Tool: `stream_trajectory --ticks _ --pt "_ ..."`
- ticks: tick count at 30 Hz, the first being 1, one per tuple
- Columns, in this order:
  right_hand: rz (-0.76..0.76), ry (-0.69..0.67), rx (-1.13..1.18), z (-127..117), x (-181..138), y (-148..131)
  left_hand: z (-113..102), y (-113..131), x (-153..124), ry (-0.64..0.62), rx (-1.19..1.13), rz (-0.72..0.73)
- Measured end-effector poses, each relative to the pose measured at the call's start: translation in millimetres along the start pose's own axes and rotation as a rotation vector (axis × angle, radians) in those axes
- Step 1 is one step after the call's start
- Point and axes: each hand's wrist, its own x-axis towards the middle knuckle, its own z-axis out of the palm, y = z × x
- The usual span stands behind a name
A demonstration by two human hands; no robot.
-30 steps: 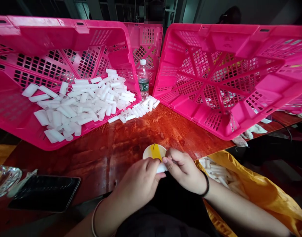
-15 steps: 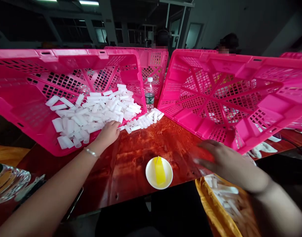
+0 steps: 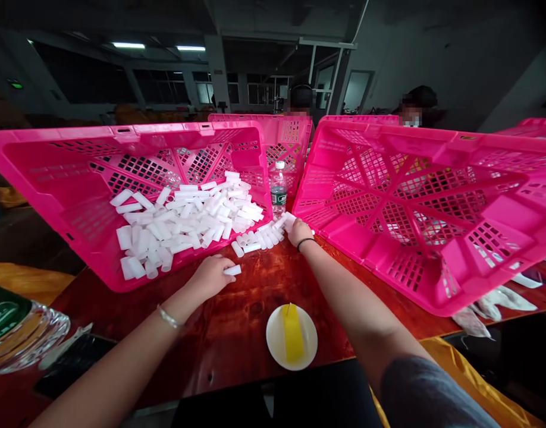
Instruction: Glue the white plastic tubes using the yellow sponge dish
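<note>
"White plastic tubes (image 3: 188, 220): location?"
"Most lie heaped inside the left pink crate (image 3: 99, 134). A short row (image 3: 259, 238) lies on the tabletop (image 3: 237, 321) just outside its near corner."
"Hands?"
"Left hand (image 3: 213, 276): fingers (image 3: 222, 274) clamped on one tube (image 3: 232, 270), just before the crate. Right hand (image 3: 298, 232): at the row's end, finger state cannot be told. Judged: few tubes out, most in the crate."

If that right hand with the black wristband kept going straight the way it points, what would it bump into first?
Most likely the small white plastic tubes lying just ahead of the right hand; right behind them stands the clear plastic water bottle, though depth is unclear.
</note>
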Motion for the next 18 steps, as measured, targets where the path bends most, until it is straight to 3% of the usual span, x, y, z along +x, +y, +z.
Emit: stream_trajectory --ticks 6,9,14,18 --pt "-0.001 -0.123 -0.036 -8.0 -18.1 23.5 15.8 41.1 -51.0 0.014 -0.332 0.111" --pt "-0.091 -0.105 0.005 -8.2 -38.5 31.8 23.9 49.1 -60.8 0.028 -0.317 0.130" --pt "-0.258 0.074 0.191 -10.3 -85.3 45.6 35.6 37.7 -71.6 0.012 -0.156 0.172" --pt "-0.295 0.268 0.466 -27.0 -153.7 66.4 40.9 28.5 -90.4 0.027 -0.064 0.189"
